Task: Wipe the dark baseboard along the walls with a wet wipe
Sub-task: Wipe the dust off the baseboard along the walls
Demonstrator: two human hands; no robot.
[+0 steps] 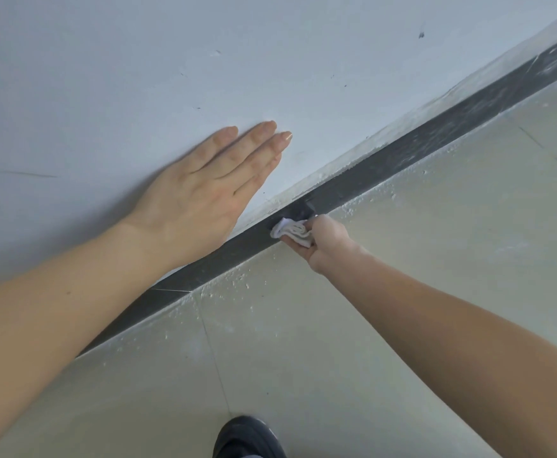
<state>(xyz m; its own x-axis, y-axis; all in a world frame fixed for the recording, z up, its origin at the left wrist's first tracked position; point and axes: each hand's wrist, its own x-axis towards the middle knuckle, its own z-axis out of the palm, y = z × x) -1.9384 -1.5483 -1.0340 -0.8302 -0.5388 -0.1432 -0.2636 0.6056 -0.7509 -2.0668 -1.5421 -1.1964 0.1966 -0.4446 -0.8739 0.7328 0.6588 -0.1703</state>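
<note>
The dark baseboard [386,166] runs diagonally from lower left to upper right where the white wall meets the floor. My right hand [326,241] grips a crumpled white wet wipe [292,230] and presses it against the baseboard near the middle of the view. Right of the wipe the baseboard carries pale dusty streaks; left of it the strip looks darker and cleaner. My left hand [204,190] lies flat on the wall above the baseboard, fingers together and extended, holding nothing.
The pale tiled floor [436,259] has white specks of plaster along its edge by the baseboard. The white wall [204,61] bears a few small dark marks. A dark shoe [247,438] shows at the bottom edge.
</note>
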